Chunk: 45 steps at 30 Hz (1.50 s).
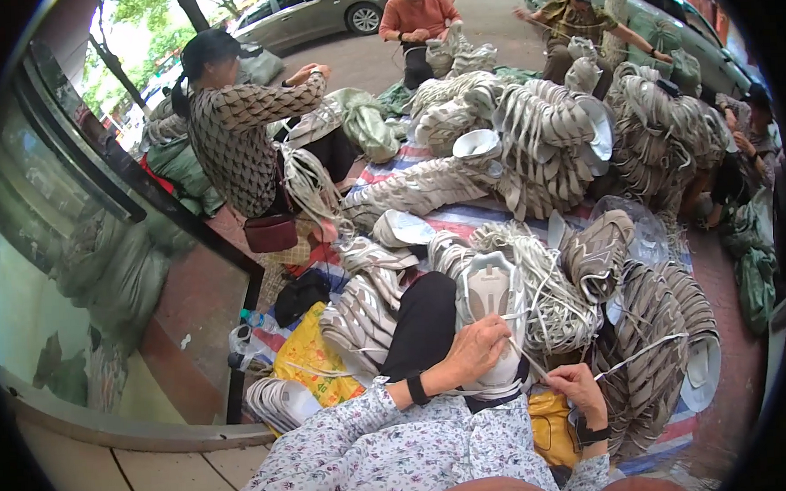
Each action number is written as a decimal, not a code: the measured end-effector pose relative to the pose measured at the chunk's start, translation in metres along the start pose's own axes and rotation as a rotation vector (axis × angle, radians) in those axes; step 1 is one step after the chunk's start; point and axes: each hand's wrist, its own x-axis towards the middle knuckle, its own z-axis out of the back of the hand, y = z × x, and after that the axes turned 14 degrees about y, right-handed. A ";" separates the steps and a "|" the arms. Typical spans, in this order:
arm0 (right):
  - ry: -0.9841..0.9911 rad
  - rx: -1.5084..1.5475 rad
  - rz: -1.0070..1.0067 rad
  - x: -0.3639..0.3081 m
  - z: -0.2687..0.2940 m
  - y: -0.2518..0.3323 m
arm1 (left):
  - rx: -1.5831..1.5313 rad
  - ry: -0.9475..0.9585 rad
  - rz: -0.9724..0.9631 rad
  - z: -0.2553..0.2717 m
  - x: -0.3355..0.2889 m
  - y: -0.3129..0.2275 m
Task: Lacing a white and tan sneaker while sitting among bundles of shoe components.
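A beige and white shoe upper (489, 287) lies across my lap with its toe end toward me. My left hand (478, 351) rests on its front part, fingers closed in a pinch on a white shoelace (528, 359). To the right of the shoe upper, my right hand (580, 390) pinches the same lace, which runs taut between the two hands. A large bundle of loose white laces (549, 304) lies just beyond my right hand. Rows of nested shoe uppers (361, 321) sit to the left of my knee, with more (647, 348) on the right.
Piles of shoe uppers (466, 102) cover a striped sheet (449, 215) ahead. A person in a patterned top (247, 120) sits at the left; several other people work farther off. A yellow bag (315, 359) lies left of my leg. A glass door (130, 257) stands at the left.
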 end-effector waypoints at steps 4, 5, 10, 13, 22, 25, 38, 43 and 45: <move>-0.285 -0.828 0.253 -0.034 0.020 -0.027 | 0.042 -0.005 0.044 0.000 -0.006 -0.001; -0.412 -0.835 0.087 -0.047 0.026 -0.039 | 0.065 -0.008 0.051 -0.002 -0.008 -0.001; -1.119 -0.991 -0.225 -0.109 0.081 -0.106 | 0.172 -0.050 0.042 -0.013 -0.011 0.002; -1.057 0.309 -0.185 -0.171 0.130 -0.136 | 0.182 -0.023 0.069 -0.016 -0.007 0.006; -0.982 0.899 0.470 -0.310 0.218 -0.221 | -0.099 -0.103 0.095 -0.023 0.012 0.024; -0.999 1.025 0.612 -0.354 0.241 -0.228 | -0.182 -0.130 0.121 -0.022 0.015 0.029; -1.460 0.491 0.263 -0.528 0.303 -0.170 | -0.385 0.018 0.225 -0.010 0.005 0.059; -1.059 -0.536 0.031 -0.296 0.210 -0.059 | -0.525 0.005 0.286 -0.012 0.000 0.051; -0.873 -0.417 0.150 -0.165 0.140 -0.016 | -0.535 -0.030 0.321 -0.015 0.002 0.047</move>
